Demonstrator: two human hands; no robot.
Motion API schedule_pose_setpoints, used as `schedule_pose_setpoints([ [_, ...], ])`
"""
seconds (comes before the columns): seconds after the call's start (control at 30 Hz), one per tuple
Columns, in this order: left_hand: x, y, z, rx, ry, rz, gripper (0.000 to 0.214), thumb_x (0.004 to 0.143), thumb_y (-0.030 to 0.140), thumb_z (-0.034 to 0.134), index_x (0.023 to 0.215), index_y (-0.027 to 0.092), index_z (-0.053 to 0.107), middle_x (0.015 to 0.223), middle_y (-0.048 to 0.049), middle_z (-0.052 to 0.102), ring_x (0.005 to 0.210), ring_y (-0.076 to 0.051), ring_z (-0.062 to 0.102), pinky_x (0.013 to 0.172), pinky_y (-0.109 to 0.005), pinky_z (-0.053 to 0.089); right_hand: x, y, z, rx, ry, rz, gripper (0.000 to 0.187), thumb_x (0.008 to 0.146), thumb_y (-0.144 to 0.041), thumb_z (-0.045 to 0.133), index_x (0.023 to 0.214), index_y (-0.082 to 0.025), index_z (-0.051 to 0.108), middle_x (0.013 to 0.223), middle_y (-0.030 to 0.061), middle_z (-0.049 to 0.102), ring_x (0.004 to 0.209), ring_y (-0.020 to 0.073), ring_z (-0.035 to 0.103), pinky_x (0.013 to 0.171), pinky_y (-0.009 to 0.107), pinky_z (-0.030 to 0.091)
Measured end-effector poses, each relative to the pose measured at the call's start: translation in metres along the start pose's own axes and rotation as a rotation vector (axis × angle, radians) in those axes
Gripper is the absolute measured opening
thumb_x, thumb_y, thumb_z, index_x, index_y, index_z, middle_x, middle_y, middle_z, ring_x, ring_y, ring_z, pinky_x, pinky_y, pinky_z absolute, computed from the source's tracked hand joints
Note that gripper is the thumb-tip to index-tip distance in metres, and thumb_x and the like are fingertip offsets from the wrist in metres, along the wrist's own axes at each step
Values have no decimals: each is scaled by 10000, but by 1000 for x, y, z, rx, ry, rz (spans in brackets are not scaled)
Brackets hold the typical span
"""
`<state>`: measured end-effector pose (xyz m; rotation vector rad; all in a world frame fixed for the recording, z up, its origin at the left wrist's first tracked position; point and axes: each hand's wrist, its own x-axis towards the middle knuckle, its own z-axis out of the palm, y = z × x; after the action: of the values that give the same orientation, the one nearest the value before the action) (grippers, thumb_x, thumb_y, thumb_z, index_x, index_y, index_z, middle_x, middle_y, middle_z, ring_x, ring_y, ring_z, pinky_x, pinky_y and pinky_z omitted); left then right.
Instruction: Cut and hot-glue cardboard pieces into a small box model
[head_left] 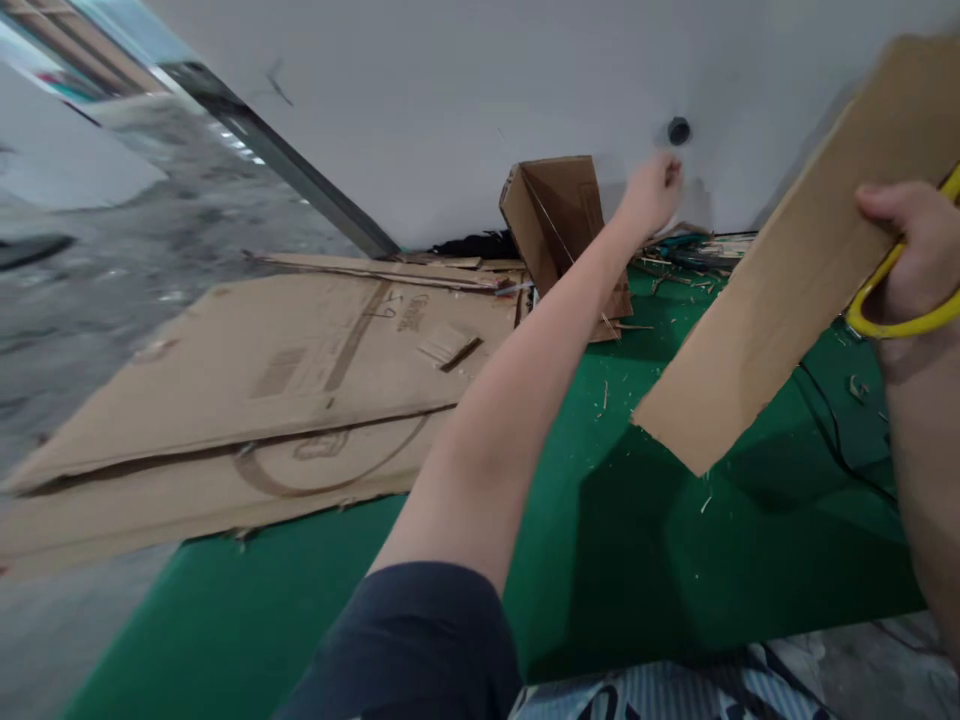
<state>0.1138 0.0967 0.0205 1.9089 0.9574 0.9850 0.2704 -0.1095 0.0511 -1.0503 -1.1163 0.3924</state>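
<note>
My left hand (651,195) is stretched far forward toward the white wall, just right of a small open cardboard box (559,215) standing on the green mat (600,560). Its fingers look curled, but they are blurred and I cannot see whether anything is in them. My right hand (911,255) is at the right edge, closed around the yellow handles of a pair of scissors (889,300). A long strip of brown cardboard (795,270) is raised in front of that hand, slanting up to the top right corner.
Large flattened cardboard sheets (247,400) lie on the left, partly over the mat. Scraps, thin sticks and a dark cable (832,420) litter the mat near the wall. A small dark round fitting (679,130) sits on the wall. Grey floor lies left.
</note>
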Motion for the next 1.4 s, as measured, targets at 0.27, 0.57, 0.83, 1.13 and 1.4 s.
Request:
schedule_pose_setpoints([
  [0.27, -159, 21, -24, -471, -350, -168, 364, 808, 354, 822, 1104, 213, 664, 958, -46, 747, 936, -224, 721, 829, -331, 578, -29, 49, 52, 184, -78, 188, 241, 760, -324, 760, 933, -171, 691, 1039, 85, 756, 1044, 273, 731, 901, 454, 624],
  [0.57, -173, 29, -68, -706, 312, -17, 175, 850, 56, 686, 857, 217, 617, 885, 5, 733, 871, -166, 699, 810, -265, 580, -50, 60, 61, -122, -452, 532, 482, 757, -635, 789, 751, -179, 633, 727, 84, 679, 608, 195, 686, 435, 297, 556],
  [0.83, -176, 55, -98, -917, 524, 8, 293, 906, -25, 533, 841, 253, 599, 916, 59, 754, 1218, -182, 633, 1061, -331, 521, -66, 62, 72, -112, -525, 669, 573, 699, -722, 791, 815, -192, 607, 802, 82, 690, 688, 206, 715, 445, 283, 578],
  [1.13, -164, 32, -110, -1101, 715, -13, 238, 991, 90, 593, 856, 262, 497, 872, 99, 732, 1290, -131, 603, 1022, -315, 512, -88, 102, 79, 63, -584, 632, 743, 647, -938, 602, 893, -237, 576, 977, 85, 648, 1075, 274, 653, 1015, 510, 583],
  [1.4, -162, 28, -108, -1158, 704, -53, 269, 971, 38, 542, 784, 230, 538, 718, 57, 694, 1108, -117, 692, 1112, -335, 520, -104, 99, 88, -19, -705, 541, 753, 690, -929, 566, 961, -226, 554, 970, 61, 574, 925, 224, 605, 802, 448, 638],
])
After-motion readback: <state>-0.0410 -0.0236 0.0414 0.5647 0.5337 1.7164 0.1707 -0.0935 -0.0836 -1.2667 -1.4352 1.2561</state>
